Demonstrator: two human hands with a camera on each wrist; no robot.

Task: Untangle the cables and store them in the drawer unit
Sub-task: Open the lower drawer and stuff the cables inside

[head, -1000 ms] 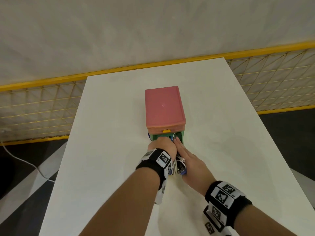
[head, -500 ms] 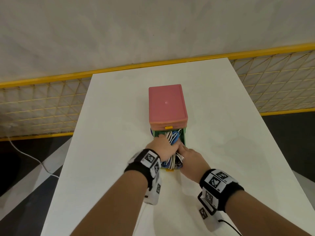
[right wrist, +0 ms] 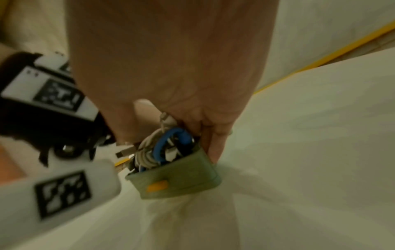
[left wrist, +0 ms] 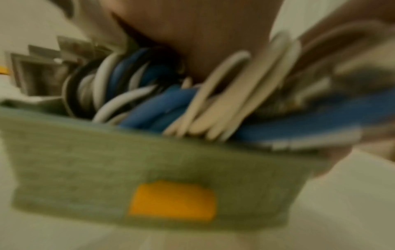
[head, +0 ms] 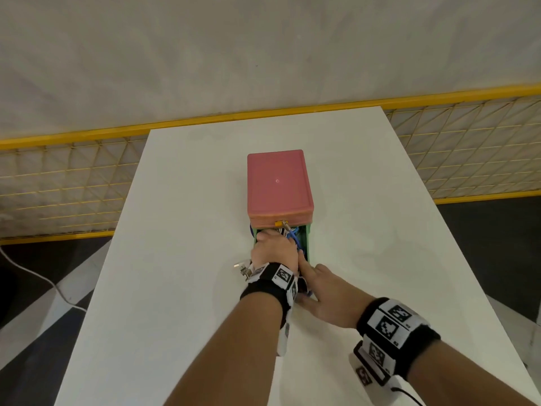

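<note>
Green drawer [right wrist: 177, 182] pulled out near side of pink drawer unit [head: 279, 186], packed with blue and white cables [left wrist: 162, 104]. Left hand [head: 273, 250] pressing down on cables, finger curl hidden. Right hand [head: 328, 294] fingers straight along drawer's right side.

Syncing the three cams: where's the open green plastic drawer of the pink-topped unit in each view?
Head: green plastic drawer at centre, pulled out below the pink unit top, mostly under the left hand.
Left wrist: fills the lower half, front wall facing the camera, blurred.
Right wrist: lower centre, beside the right hand's fingers.
Shared landmark: blue cable in the drawer.
</note>
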